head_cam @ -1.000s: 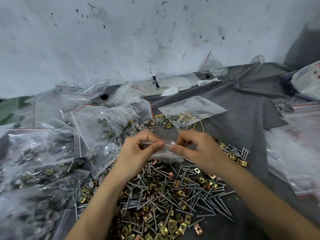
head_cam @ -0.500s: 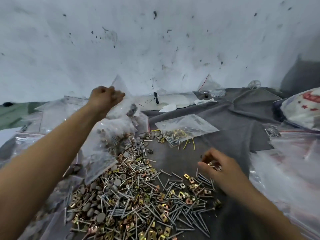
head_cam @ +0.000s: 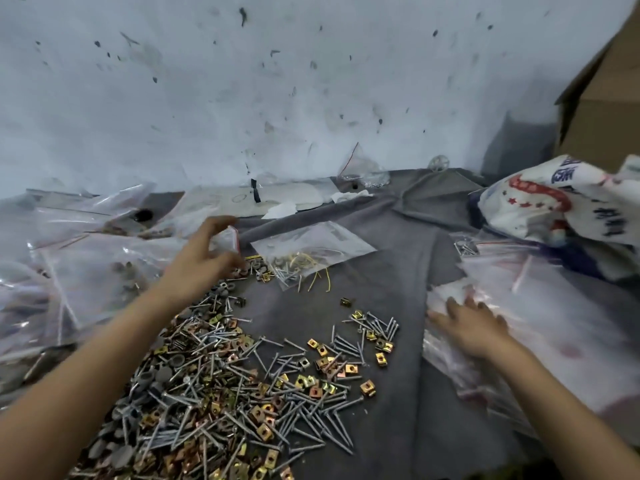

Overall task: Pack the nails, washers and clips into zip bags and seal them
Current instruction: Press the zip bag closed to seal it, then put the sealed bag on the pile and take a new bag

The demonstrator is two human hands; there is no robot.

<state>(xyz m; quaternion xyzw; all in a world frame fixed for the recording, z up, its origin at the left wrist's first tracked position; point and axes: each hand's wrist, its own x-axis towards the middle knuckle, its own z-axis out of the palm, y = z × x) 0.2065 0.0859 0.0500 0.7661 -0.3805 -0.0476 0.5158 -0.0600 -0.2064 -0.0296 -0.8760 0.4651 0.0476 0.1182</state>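
On the far left there is a big heap of full zip bags. They are see-through and have metal bits inside.

The left hand hangs in the air just beside that heap. Its fingers are loose and a little bent, and they grip nothing. A small zip bag with a red strip shows just past the fingers. The hand is blurry, so I cannot tell if it touches that bag. The left arm hides part of the loose pile under it.

The loose pile lies on the gray cloth, low in the middle. It has long nails, gold square clips and round gray washers, all mixed up. None of these are in a bag.

Behind the pile lies a flat zip bag with yellow wires and some nails in it. White papers lie farther back, by the spotty white wall.

The right hand lies flat on a stack of empty zip bags. Its fingers are straight and spread out, pressing on the top bag.

Behind the stack sits a white printed sack. A brown cardboard box stands above it in the corner.
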